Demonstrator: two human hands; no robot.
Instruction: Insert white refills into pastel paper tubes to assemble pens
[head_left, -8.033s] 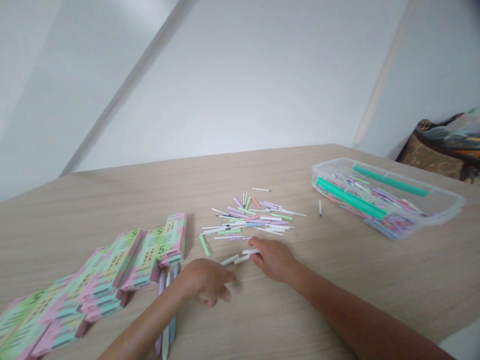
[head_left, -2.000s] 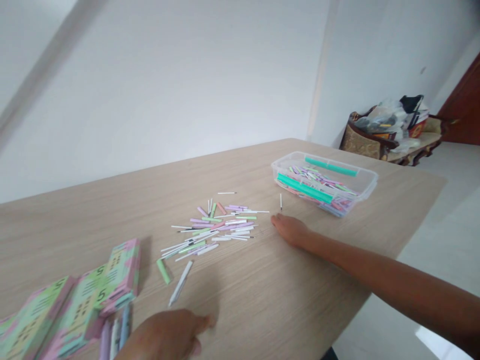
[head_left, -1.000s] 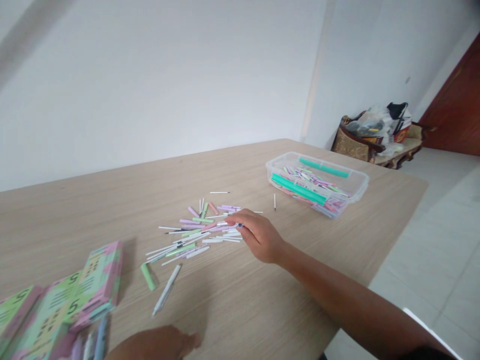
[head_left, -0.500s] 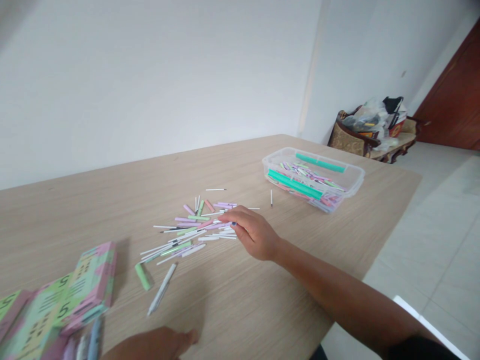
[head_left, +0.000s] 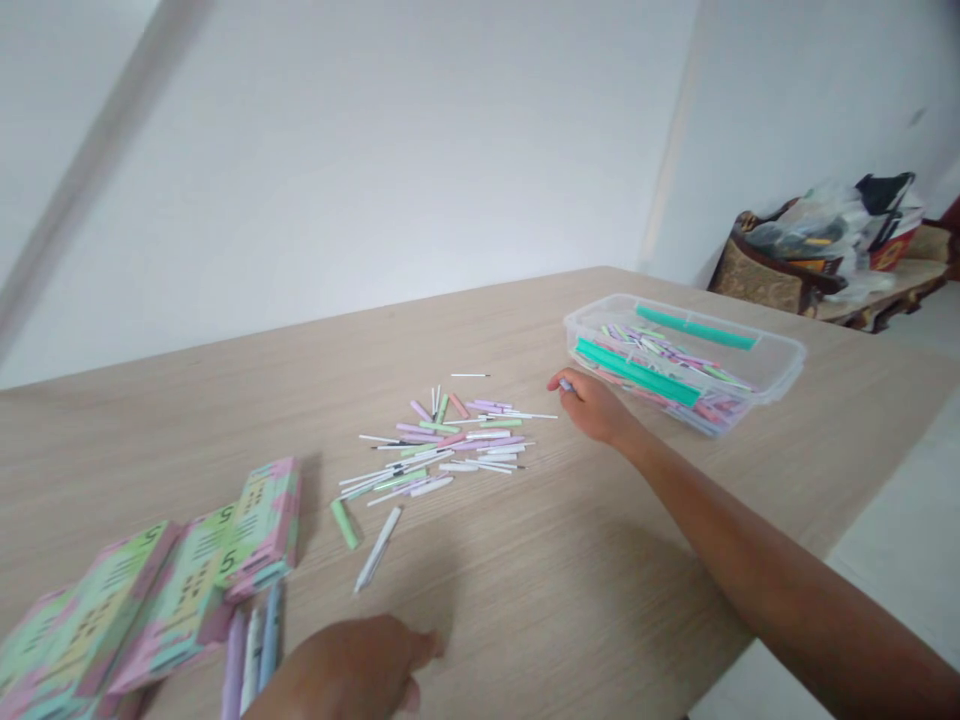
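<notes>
My right hand (head_left: 592, 408) is low over the table, beside the near left corner of a clear plastic box (head_left: 765, 385). Its thumb and forefinger are pinched together; whatever is between them is hidden. To its left lies a loose pile of white pen refills (head_left: 397, 466) with dark tips, mixed with purple, green, pink and white pen barrels (head_left: 433, 487). At the bottom edge, my left hand (head_left: 345, 665) rests palm down with two fingertips apart and nothing visible in it. Nearest to it are a white pen (head_left: 377, 550) and several coloured pens (head_left: 253, 650).
Green and pink printed boxes (head_left: 259, 520) stand in a row at the left. The plastic box carries green strips and holds many pen parts. A wall (head_left: 405, 150) runs behind the table (head_left: 510, 590). A carved sofa (head_left: 765, 270) with bags is beyond it.
My right hand has left the pile and moved right toward the clear box, covering a lone refill's spot. The view has turned left, showing more of the boxes. My left hand keeps its pose.
</notes>
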